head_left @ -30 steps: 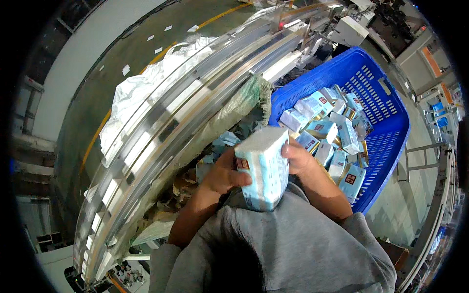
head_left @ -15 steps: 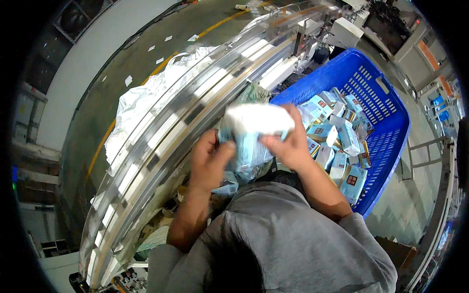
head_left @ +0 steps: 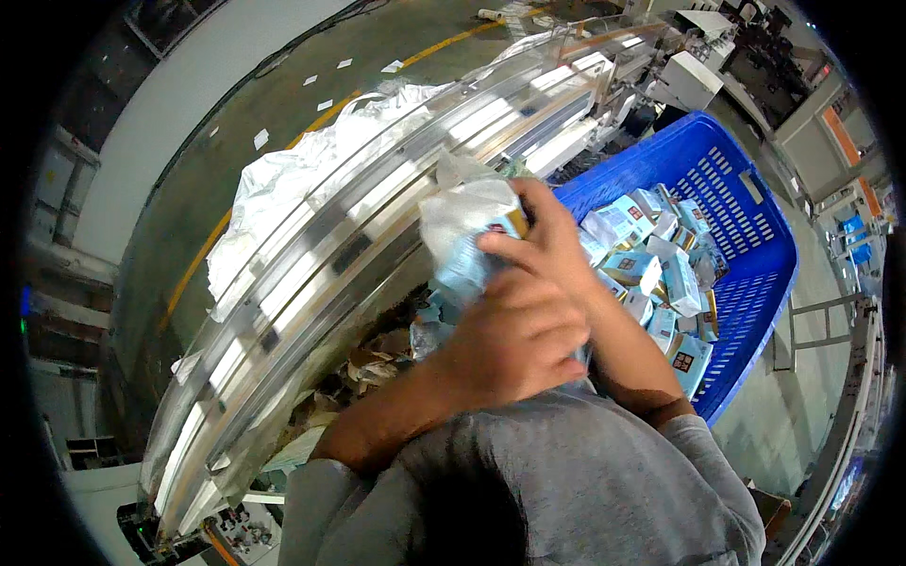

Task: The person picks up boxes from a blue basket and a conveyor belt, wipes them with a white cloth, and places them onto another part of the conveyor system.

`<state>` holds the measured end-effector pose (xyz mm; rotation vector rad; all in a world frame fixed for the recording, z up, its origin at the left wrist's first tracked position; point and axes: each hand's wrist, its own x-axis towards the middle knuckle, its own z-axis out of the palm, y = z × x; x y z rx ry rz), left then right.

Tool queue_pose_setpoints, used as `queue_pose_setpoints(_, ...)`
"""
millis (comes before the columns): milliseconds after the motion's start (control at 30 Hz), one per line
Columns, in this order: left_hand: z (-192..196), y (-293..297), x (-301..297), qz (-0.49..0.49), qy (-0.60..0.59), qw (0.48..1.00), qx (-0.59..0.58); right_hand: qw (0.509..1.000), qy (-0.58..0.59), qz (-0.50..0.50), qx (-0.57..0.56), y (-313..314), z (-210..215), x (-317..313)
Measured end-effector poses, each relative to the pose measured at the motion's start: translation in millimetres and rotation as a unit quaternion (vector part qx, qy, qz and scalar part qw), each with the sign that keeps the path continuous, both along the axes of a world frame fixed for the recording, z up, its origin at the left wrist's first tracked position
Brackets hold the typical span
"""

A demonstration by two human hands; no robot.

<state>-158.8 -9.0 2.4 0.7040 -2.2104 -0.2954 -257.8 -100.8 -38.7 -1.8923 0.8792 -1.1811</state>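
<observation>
Hands first: our left hand [head_left: 514, 344] and right hand [head_left: 547, 250] both wrap the bundle of boxes [head_left: 472, 236], held up between conveyor [head_left: 311, 274] and blue basket [head_left: 746, 217]. We'd keep both grips snug so the loose plastic doesn't slip.

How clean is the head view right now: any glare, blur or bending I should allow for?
Head view: strong fisheye bending, so the conveyor rails curve and the corners go black. Bright glare streaks the rails. The left hand and right hand, close to the lens, look slightly soft around the wrapped pack. The blue basket is evenly lit and sharp.
</observation>
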Motion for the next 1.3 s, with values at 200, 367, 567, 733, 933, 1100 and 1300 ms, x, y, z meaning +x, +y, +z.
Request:
queue_pose_setpoints(200,-28.0,0.2,66.8,0.085,0.271,0.824,0.49,0.983,0.001,0.148,-0.105,37.6,9.7,-8.6)
queue_pose_setpoints(367,-97.0,40.5,68.8,0.148,0.407,0.712,0.552,0.927,-0.156,-0.016,0.341,19.2,-20.6,5.0)
queue_pose_setpoints(567,-120.7,98.4,101.2,0.317,0.529,0.625,0.479,0.904,-0.384,-0.094,0.164,-4.3,-6.6,20.5)
queue_pose_setpoints(733,-111.0,114.0,150.6,0.095,0.706,0.639,0.29,0.88,0.197,0.019,-0.433,12.1,-81.2,25.9)
queue_pose_setpoints(933,-171.0,66.9,92.8,0.306,0.41,0.648,0.564,0.802,0.491,0.027,0.338,-20.9,-131.8,45.4)
queue_pose_setpoints(1100,-280.3,-25.2,64.5,0.347,0.502,0.493,0.621,0.951,0.236,0.049,0.195,9.2,-93.2,-25.5)
queue_pose_setpoints(1300,-298.7,-95.6,50.0,0.353,0.318,0.586,0.657,0.871,0.321,-0.294,0.23,12.6,-78.2,-202.5)
